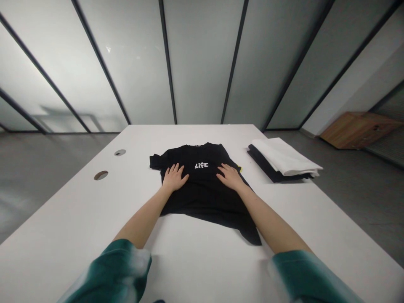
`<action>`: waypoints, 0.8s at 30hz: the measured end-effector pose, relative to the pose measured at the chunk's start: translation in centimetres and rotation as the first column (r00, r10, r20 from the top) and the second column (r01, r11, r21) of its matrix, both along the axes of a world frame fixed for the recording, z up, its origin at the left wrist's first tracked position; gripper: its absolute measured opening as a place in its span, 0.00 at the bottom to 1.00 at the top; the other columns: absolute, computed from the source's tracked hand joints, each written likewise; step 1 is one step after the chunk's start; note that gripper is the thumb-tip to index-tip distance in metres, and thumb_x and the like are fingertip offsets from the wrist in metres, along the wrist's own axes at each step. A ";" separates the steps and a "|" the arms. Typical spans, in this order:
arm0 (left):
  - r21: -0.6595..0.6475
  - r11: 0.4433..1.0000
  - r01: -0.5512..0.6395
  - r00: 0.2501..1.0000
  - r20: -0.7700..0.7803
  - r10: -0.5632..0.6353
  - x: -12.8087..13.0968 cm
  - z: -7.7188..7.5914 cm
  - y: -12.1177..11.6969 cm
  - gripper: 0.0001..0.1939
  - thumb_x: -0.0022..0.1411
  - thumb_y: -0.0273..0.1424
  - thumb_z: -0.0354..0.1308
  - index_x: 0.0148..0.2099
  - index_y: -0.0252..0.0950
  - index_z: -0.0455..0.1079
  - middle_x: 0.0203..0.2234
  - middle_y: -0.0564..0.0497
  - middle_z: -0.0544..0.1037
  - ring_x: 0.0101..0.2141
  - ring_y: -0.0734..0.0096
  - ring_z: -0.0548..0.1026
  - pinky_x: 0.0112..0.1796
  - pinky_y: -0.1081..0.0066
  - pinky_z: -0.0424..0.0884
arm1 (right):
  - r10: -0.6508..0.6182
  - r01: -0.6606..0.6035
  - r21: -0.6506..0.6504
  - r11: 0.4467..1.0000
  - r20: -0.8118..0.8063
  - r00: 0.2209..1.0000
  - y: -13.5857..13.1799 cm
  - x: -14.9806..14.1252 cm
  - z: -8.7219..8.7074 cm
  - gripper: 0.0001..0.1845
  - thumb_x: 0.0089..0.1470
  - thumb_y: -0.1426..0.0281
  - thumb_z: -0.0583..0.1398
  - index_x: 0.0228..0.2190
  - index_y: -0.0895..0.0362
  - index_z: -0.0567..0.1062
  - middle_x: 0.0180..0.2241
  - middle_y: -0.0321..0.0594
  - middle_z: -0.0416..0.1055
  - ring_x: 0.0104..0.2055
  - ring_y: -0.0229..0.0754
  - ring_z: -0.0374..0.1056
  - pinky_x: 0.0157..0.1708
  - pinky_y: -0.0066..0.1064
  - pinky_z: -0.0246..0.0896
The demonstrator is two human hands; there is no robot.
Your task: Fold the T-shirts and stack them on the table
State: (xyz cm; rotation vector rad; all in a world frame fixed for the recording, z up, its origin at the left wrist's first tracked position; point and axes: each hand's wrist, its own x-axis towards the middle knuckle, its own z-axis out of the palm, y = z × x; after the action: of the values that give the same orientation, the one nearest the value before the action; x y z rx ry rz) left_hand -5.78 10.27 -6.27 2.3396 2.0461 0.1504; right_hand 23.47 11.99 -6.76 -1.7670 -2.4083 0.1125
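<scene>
left hand [174, 177]: flat, fingers spread, palm pressing on the black t-shirt [202, 189], gripping nothing.
right hand [229, 176]: flat and open too, palm down beside the white "life" print [201, 165].
shirt: spread on the white table [78, 219], collar away from the person.
feel: likely soft, light, limp; best pinched at hem, shoulders or sleeve edges.
nearby: folded white and dark clothes [284, 160] to the right; two round holes [101, 175] to the left.

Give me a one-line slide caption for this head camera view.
Both hands, left and right, press flat on a black T-shirt on a white table, beside folded clothes.
</scene>
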 end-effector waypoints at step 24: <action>-0.091 0.688 -0.720 0.627 0.339 0.702 -11.2 2.8 9.5 0.37 0.57 0.57 0.51 0.52 0.29 0.73 0.57 0.27 0.69 0.58 0.34 0.64 0.55 0.44 0.60 | 0.004 -0.003 0.005 1.000 -0.036 0.999 0.0 0.1 -0.2 0.28 0.64 0.59 0.51 0.61 0.58 0.67 0.66 0.50 0.56 0.68 0.52 0.51 0.64 0.45 0.46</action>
State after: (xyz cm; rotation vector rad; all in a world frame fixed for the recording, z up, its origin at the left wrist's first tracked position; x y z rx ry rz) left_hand -16.94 19.80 -3.43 1.2198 2.6318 0.5930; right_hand 23.55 11.97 -7.00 -1.7436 -2.3847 0.1380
